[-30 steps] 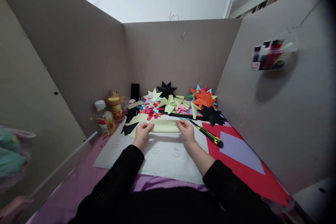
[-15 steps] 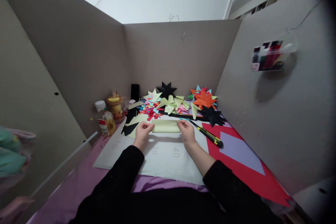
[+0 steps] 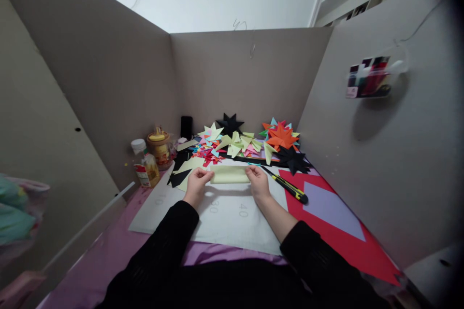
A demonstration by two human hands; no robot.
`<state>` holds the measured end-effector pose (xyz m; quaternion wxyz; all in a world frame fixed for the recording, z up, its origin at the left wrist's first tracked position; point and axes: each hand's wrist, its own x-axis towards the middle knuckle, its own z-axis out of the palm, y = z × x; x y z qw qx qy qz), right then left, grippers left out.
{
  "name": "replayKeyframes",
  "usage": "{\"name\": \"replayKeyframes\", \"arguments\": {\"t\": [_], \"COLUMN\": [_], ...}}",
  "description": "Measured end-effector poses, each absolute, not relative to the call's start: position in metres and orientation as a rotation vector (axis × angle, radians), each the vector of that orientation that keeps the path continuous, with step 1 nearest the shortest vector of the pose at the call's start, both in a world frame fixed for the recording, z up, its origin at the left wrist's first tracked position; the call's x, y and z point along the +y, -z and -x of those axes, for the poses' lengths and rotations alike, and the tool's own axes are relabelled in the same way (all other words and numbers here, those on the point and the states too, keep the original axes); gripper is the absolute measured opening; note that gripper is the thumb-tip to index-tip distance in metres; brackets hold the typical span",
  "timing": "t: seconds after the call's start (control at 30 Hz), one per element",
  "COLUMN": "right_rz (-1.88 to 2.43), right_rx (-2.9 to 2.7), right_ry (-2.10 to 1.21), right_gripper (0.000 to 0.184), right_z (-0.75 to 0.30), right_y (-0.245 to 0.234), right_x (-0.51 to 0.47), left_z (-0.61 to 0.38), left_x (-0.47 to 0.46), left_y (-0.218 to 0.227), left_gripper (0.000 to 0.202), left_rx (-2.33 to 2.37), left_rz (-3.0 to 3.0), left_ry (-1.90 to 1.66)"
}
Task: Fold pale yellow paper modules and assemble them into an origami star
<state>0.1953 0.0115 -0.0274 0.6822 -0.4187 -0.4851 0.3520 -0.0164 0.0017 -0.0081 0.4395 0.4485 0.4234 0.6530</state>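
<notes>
A pale yellow-green strip of paper [image 3: 230, 175] is stretched level between my two hands, just above the white cutting mat [image 3: 228, 224]. My left hand [image 3: 196, 186] pinches its left end between thumb and fingers. The right end is pinched the same way by my right hand [image 3: 258, 182]. Along its length the strip looks folded, though I cannot make out the layers. A black-and-yellow utility knife [image 3: 290, 189] lies right of my right hand. Left of my left hand are more pale green sheets [image 3: 195, 164] and black paper pieces [image 3: 180, 178].
Behind my hands is a pile of folded pale green pieces [image 3: 241, 144], with black [image 3: 230, 124] and orange [image 3: 282, 136] paper stars. A glue bottle [image 3: 145, 166] and a round tub [image 3: 159, 149] stand at left. Red sheet [image 3: 340, 236] and lilac sheet [image 3: 333, 210] lie at right. Grey panels enclose the table.
</notes>
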Motion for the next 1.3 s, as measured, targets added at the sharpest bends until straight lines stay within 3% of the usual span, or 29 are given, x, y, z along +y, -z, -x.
{"name": "replayKeyframes", "arguments": {"t": [0.27,0.43,0.8,1.13,1.3], "right_rz": [1.251,1.442,1.809,1.961,1.814], "right_rx": [-1.452,-1.652,-1.921,-1.964,-2.087], "right_ry": [-0.593,-0.476,-0.243,-0.156,-0.17], "right_gripper": [0.017,0.015,0.022,0.02,0.022], "right_z": [-0.207,-0.212,-0.202,-0.198,-0.198], "right_y": [0.028,0.03,0.031,0.019,0.016], "right_x": [0.017,0.024,0.02,0.014,0.012], "left_z": [0.027,0.037,0.035,0.029,0.029], "left_x": [0.006,0.011,0.012,0.015,0.022], "left_y": [0.005,0.012,0.021,0.018,0.014], "left_gripper": [0.041,0.026,0.007,0.016,0.018], "left_rx": [1.163,1.176,1.474,1.706,1.483], "left_rz": [-1.059,-1.175,-1.401,-1.659,-2.109], "left_ry": [-1.362,-1.117,-1.148,-1.163,-0.958]}}
